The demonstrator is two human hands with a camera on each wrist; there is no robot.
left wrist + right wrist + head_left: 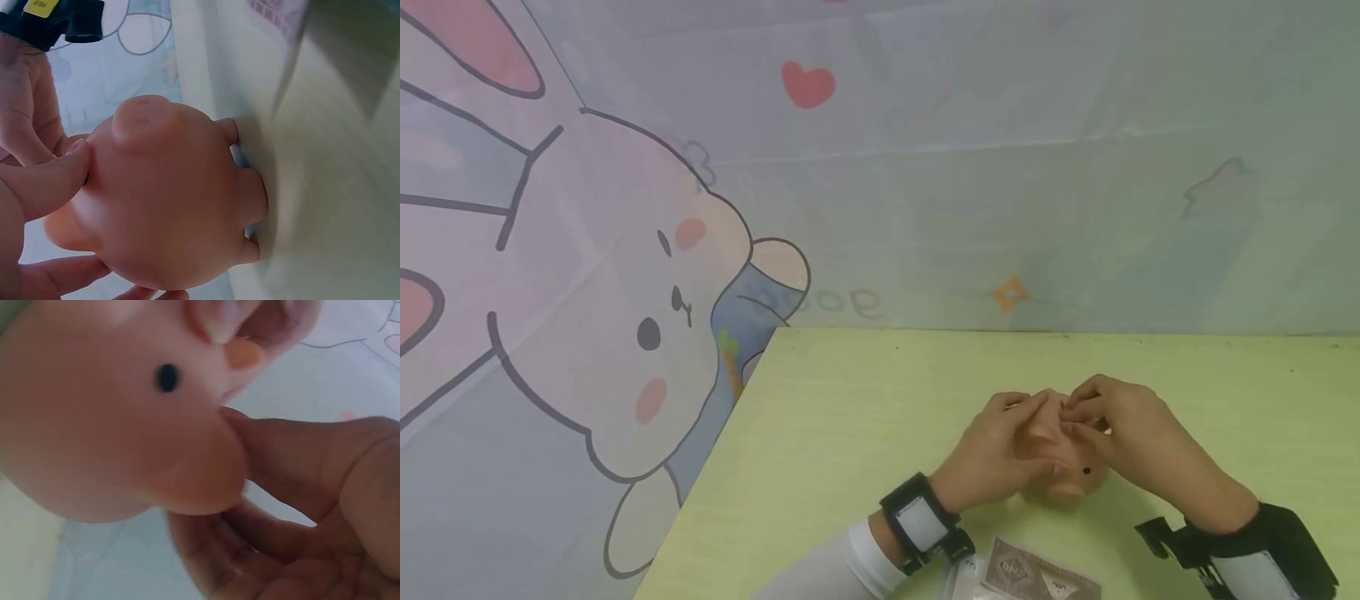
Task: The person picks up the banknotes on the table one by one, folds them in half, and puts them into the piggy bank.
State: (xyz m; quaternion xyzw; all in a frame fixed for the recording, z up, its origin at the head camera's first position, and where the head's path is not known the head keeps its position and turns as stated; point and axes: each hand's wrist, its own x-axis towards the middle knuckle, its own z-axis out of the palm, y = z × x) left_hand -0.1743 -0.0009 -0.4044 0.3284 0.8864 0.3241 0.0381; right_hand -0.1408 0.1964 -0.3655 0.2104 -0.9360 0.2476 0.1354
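A pink-orange piggy bank (1077, 454) stands on the table with its snout (142, 122) toward the person. My left hand (985, 454) grips it from the left, the thumb on its head beside an eye and the other fingers round the far side. On the right, my right hand (1138, 429) has its thumb and fingers bent together at the top of the pig. In the right wrist view they come in behind an ear (203, 478), close to the black eye (167, 378). I cannot tell whether anything is pinched between those fingertips.
Brown printed paper (1022, 573), like banknotes, lies at the near edge below the left wrist, over something pale. The yellow-green table (850, 417) ends on the left beside a cartoon-rabbit cloth (625, 250) that also hangs behind. Both wrists wear black straps with camera mounts.
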